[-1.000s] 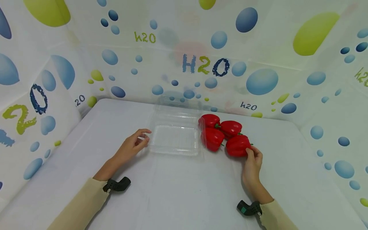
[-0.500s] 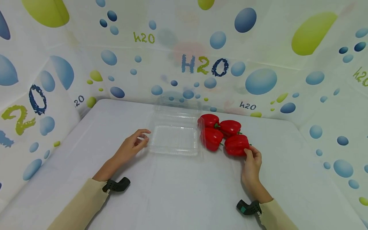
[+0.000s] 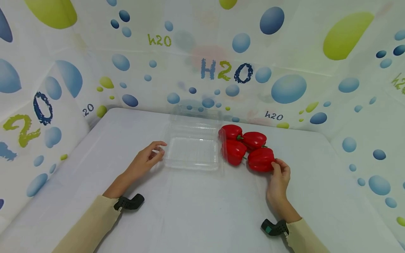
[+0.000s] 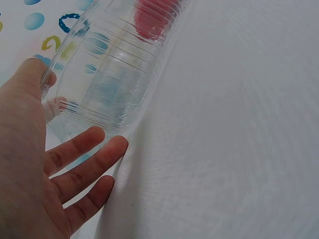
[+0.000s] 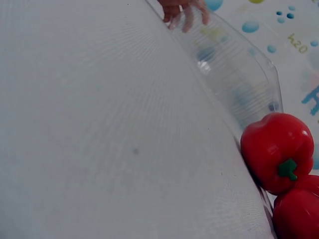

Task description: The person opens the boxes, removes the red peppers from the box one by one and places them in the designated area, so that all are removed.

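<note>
In the head view a clear plastic clamshell container (image 3: 192, 154) lies with its lid raised at the back. My left hand (image 3: 148, 156) is at its left edge; in the left wrist view thumb and index finger pinch the rim, while the other fingers (image 4: 84, 172) extend loosely beneath. On the right, my right hand (image 3: 280, 179) pinches the stem end of the nearest red bell pepper (image 3: 261, 160); its stem is hidden by the fingers. The right wrist view does not include the right hand, but shows a neighbouring bell pepper (image 5: 276, 152) with a green stem.
Beside the container's right wall are more red bell peppers, one at the back left (image 3: 231, 132), one at the back right (image 3: 254, 140). A white cloth (image 3: 202, 211) covers the table. Behind hangs a printed backdrop (image 3: 190, 52) with blue and green drops.
My right hand has shifted very slightly right at the nearest bell pepper, and the stem is now covered by the fingers. The left hand and container stay put.
</note>
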`<action>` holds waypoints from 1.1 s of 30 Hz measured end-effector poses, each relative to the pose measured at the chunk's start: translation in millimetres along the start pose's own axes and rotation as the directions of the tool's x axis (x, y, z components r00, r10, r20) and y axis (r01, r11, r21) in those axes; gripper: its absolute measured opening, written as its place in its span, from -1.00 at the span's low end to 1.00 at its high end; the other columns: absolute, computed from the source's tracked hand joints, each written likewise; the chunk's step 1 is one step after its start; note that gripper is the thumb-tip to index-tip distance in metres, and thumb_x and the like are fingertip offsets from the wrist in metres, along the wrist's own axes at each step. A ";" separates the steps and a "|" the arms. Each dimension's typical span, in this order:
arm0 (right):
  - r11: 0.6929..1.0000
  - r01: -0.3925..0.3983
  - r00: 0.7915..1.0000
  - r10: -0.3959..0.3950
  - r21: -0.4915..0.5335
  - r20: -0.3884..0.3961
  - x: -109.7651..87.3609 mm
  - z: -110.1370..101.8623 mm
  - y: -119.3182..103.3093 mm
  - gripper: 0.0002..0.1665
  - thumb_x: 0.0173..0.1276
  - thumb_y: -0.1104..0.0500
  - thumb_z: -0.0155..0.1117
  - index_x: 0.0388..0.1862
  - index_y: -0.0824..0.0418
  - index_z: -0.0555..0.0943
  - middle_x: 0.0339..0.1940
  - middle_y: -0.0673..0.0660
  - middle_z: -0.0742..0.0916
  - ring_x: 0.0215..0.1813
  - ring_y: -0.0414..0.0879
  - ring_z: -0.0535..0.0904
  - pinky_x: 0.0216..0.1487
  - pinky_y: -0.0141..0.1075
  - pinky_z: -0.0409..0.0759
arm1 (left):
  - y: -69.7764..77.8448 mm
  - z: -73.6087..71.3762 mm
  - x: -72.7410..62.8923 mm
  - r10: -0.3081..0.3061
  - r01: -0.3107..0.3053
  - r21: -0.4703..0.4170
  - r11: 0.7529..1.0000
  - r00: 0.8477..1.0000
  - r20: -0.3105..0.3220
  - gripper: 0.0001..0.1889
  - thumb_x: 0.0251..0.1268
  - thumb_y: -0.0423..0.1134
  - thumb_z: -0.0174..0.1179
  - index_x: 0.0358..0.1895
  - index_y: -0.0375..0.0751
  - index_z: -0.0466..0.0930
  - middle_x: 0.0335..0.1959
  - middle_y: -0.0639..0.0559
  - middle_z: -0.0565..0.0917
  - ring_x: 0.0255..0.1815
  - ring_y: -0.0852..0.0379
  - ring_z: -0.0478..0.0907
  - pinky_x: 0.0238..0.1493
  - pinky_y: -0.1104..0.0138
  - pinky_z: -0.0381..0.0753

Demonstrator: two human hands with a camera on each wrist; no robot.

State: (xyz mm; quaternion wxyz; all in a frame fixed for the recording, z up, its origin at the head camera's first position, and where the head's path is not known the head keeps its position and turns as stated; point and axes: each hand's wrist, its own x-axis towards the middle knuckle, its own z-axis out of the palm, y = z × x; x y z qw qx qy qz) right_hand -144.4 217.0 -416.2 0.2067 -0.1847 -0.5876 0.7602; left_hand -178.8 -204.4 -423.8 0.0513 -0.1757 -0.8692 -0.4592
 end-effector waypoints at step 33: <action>0.787 0.479 0.869 -0.362 -0.389 0.338 4.8 7.0 -23.4 -0.50 0.37 0.25 0.14 0.27 0.29 0.34 0.41 0.05 0.35 0.49 -0.02 0.10 0.48 0.17 0.00 | 15.2 -3.2 1.4 0.235 -0.164 0.406 0.899 0.963 -0.132 -0.57 0.30 -0.09 0.21 0.17 -0.16 0.47 0.26 -0.21 0.37 0.32 -0.23 0.26 0.16 -0.17 0.25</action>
